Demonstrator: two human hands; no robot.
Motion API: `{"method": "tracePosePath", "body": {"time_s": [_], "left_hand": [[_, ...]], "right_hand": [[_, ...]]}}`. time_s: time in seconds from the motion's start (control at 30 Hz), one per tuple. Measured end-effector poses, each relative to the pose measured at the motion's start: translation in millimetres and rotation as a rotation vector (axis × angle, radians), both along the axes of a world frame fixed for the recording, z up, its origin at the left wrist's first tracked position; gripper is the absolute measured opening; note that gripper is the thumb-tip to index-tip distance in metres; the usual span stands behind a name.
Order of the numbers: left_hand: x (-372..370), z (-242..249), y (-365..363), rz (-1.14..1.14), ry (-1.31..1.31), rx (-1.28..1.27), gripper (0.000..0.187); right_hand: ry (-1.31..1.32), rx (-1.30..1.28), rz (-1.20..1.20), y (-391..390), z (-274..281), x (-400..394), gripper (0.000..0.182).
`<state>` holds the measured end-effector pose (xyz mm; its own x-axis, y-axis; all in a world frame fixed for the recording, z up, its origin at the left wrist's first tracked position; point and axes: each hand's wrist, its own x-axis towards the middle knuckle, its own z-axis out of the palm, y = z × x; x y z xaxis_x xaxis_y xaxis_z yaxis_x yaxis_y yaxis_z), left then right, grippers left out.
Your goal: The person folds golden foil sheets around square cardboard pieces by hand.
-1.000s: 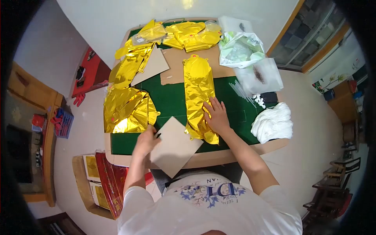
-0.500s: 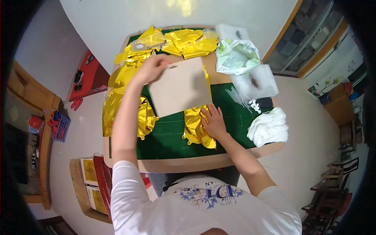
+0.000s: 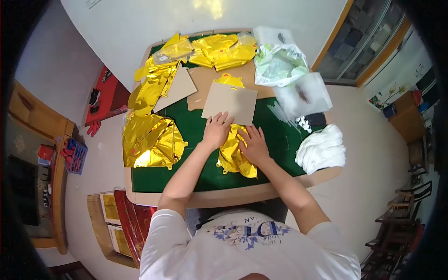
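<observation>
A square piece of beige cardboard [image 3: 232, 103] lies over the upper part of a flat gold foil balloon [image 3: 234, 154]. My left hand [image 3: 217, 131] rests at the cardboard's lower left edge, its fingers stretched out and touching it. With fingers spread, my right hand [image 3: 255, 146] presses flat on the right side of the balloon, fingertips near the cardboard's lower edge. The balloon's tabbed top [image 3: 228, 80] sticks out above the cardboard; its middle is hidden underneath.
Several gold foil balloons [image 3: 154, 140] lie along the left and back of the green-topped table [image 3: 196, 175]. Another cardboard piece [image 3: 179, 88] leans on them. At the right are a plastic bag [image 3: 282, 65], clear packets [image 3: 305, 95], small white pieces [image 3: 304, 124] and a white bundle [image 3: 321, 150].
My left hand has come down and toward me from the cardboard's upper left. The cardboard now lies straighter over the balloon. My right hand has barely moved.
</observation>
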<state>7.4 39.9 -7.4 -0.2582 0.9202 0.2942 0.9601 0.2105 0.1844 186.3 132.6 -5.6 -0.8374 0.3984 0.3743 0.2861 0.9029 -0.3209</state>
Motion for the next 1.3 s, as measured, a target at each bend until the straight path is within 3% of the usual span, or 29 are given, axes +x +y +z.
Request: {"method": "tracePosePath", "body": {"time_s": [0.17, 0.23, 0.3, 0.47, 0.53, 0.57, 0.63, 0.67, 0.83, 1.0, 1.27, 1.3], "left_hand": [[37, 16, -4, 0.109, 0.019, -0.026, 0.038], [36, 16, -3, 0.112, -0.089, -0.055, 0.036], [32, 2, -1, 0.09, 0.023, 0.146, 0.037], [34, 1, -3, 0.089, -0.013, 0.182, 0.036], [33, 1, -3, 0.09, -0.021, 0.186, 0.036], [32, -1, -3, 0.085, -0.026, 0.184, 0.036], [33, -2, -2, 0.086, -0.038, 0.186, 0.036], [34, -2, -3, 0.089, -0.04, 0.179, 0.036], [33, -2, -3, 0.085, -0.052, 0.179, 0.036], [37, 2, -5, 0.108, -0.011, 0.212, 0.036], [36, 4, -7, 0.076, -0.039, 0.246, 0.03], [36, 4, -7, 0.072, -0.04, 0.26, 0.029]], "right_hand": [[-0.08, -0.059, 0.005, 0, 7, 0, 0.042], [-0.066, -0.047, 0.005, 0, 7, 1, 0.043], [-0.042, -0.029, 0.002, 0, 4, 0, 0.043], [0.007, -0.053, 0.006, 3, 2, 1, 0.04], [0.187, -0.317, 0.013, 14, 2, 0, 0.034], [0.184, -0.308, 0.016, 21, 4, -1, 0.034], [0.36, -0.519, -0.22, 36, 9, -3, 0.027], [0.349, -0.387, -0.298, 47, 5, -7, 0.031], [0.157, -0.366, -0.36, 66, 3, -27, 0.036], [0.013, -0.54, -0.401, 72, 9, -30, 0.039], [-0.032, -0.602, -0.39, 70, 19, -13, 0.036], [0.067, -0.32, -0.279, 63, 21, -12, 0.033]]}}
